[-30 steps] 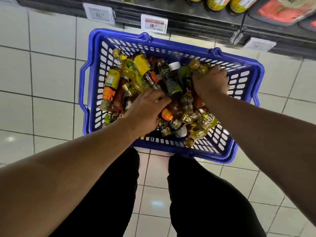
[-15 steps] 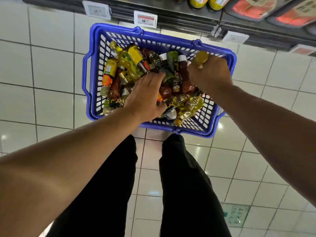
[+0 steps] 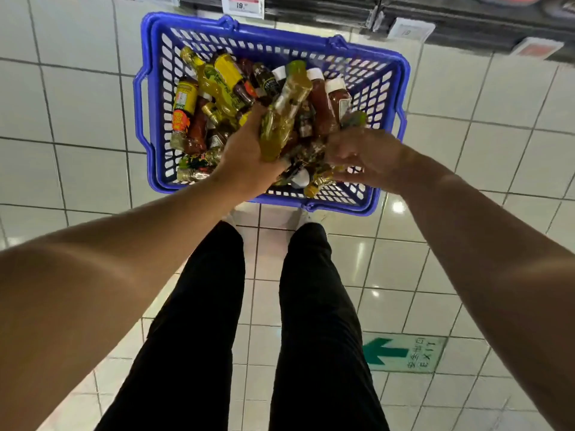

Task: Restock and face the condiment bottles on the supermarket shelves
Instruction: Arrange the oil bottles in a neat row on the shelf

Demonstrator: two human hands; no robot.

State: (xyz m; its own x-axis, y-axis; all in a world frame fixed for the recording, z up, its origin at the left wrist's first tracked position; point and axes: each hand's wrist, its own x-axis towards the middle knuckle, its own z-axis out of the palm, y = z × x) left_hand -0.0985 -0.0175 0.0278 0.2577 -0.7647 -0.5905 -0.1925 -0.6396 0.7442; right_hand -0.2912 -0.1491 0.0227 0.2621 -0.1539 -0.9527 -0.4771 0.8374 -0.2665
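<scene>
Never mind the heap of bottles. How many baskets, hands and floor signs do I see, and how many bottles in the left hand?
Basket: 1
Hands: 2, left hand and right hand
Bottle gripped in the left hand: 1
Exit sign on the floor: 1
Total: 5

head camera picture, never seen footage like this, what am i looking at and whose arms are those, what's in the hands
The camera sits on a person's head and looks down, so the two bare arms and the black-trousered legs belong to the wearer. There is no machine. On the white tiled floor stands a blue plastic shopping basket full of mixed condiment bottles. The left hand has its grip around a clear bottle of yellow-green oil, lifted above the pile. The right hand is blurred; a green-capped bottle seems to poke from its fingers. Price tags mark the dark shelf edge above.
</scene>
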